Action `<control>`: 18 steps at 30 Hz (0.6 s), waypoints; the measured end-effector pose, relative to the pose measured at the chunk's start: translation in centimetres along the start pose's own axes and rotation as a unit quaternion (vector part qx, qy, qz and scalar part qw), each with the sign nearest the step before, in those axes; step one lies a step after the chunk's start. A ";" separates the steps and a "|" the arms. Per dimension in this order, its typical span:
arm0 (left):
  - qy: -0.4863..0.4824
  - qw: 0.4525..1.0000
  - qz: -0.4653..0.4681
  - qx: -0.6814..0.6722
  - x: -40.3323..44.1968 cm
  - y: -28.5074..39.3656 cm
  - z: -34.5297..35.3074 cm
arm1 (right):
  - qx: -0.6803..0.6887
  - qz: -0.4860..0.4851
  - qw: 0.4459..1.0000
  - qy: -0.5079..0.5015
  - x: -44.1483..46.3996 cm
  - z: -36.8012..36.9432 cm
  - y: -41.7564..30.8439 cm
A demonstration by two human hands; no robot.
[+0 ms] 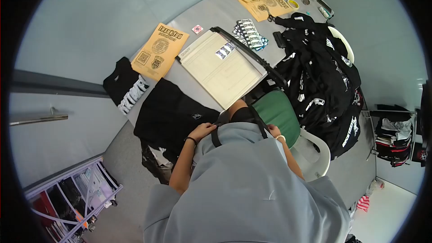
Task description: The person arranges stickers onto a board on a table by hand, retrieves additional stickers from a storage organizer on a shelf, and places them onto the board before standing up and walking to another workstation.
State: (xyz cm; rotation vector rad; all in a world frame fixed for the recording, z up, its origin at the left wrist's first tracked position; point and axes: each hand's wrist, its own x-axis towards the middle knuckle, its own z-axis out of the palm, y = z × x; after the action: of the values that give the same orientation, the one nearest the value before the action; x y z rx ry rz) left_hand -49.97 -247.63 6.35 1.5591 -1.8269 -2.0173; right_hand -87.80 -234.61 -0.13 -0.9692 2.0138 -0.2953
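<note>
My left hand [203, 131] is at my waist with its fingers curled in, next to the hem of my grey shirt [243, 171] and a black strap. What it grips, if anything, does not show. My right hand [274, 131] is on the other side of the shirt, partly hidden by it, fingers bent in. A folded black garment [173, 110] lies on the table edge near my left hand. Ahead is a paper trimmer [216, 69] with a black blade arm. On its board lies a strip of printed stickers [226, 50].
Brown printed envelopes [161, 49] lie on the grey table, with more sticker sheets [250, 33] beyond the trimmer. Scissors [270, 17] and yellow tape [293, 4] are farther back. A heap of black clothes [324, 90] and a green-seated chair [276, 114] stand to the right.
</note>
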 end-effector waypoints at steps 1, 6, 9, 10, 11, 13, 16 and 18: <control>-0.012 0.999 -0.029 0.016 0.1 0.8 -0.2 | -0.030 0.010 0.999 -0.015 0.5 -0.3 0.0; 0.047 0.989 -0.132 0.049 1.7 5.1 -0.9 | 0.035 0.042 0.997 -0.045 4.7 -4.3 0.4; 0.134 0.972 -0.171 0.089 3.7 6.7 -0.4 | -0.082 0.006 0.991 -0.110 9.2 -9.1 2.5; 0.156 0.966 -0.200 0.055 4.6 6.8 0.0 | -0.109 -0.009 0.988 -0.108 11.0 -10.7 3.1; 0.176 0.957 -0.230 0.021 5.4 7.0 0.4 | -0.143 -0.018 0.982 -0.125 13.2 -12.4 4.2; 0.249 0.925 -0.275 0.076 5.9 8.5 1.0 | -0.149 -0.037 0.979 -0.137 16.0 -15.9 3.6; 0.338 0.881 -0.323 0.073 6.5 10.7 1.7 | -0.151 -0.008 0.982 -0.117 18.7 -19.5 -0.7; 0.429 0.855 -0.293 -0.008 6.8 11.7 2.2 | -0.141 0.011 0.979 -0.144 21.3 -19.8 -0.8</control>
State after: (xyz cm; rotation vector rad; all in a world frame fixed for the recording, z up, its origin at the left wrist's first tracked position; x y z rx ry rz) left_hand -61.60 -253.69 10.46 2.6246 -1.0435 -1.0286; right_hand -109.93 -253.46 -0.55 -1.0937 1.8259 0.1441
